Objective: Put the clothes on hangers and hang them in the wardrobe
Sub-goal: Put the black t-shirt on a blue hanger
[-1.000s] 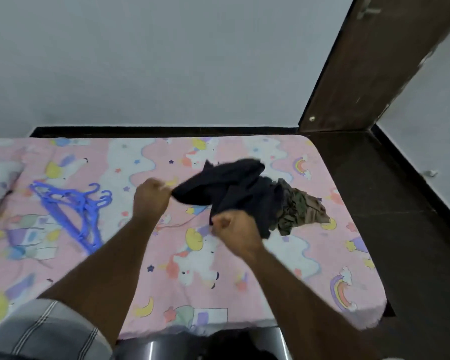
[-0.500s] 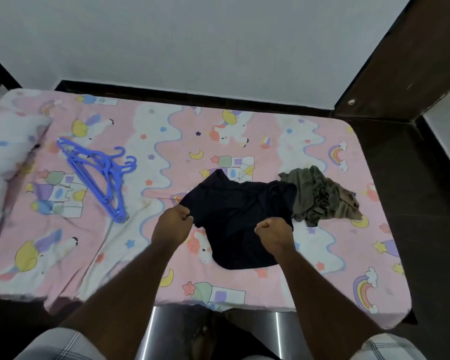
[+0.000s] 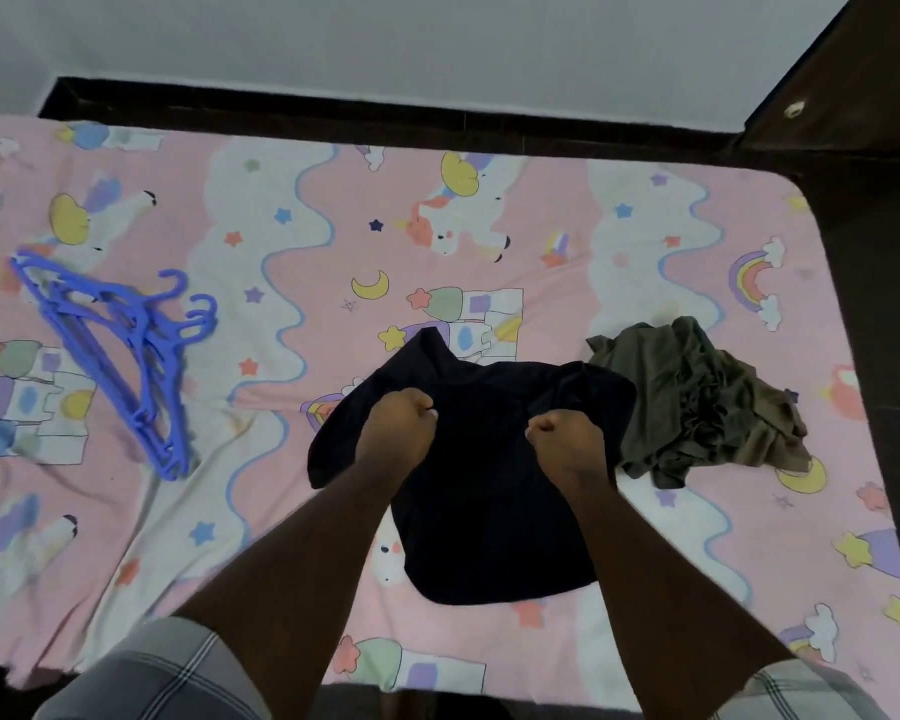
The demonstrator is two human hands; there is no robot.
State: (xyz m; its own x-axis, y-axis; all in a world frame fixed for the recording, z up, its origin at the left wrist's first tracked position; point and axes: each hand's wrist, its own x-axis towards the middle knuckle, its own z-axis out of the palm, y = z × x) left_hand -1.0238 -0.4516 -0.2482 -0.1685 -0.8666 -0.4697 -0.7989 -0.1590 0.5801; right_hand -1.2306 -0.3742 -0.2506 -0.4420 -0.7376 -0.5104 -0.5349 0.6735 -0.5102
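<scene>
Item: dark navy garment, spread over the near middle of the bed, its upper part gripped by the left hand and the right hand, both fisted on the cloth, side by side and a little apart. Adjacent: crumpled olive-green garment, lying on the bed just to the right, its edge touching the navy one. Further out: bundle of blue plastic hangers, stacked together well to the left on the pink unicorn-print sheet; dark wooden door at far right corner.
</scene>
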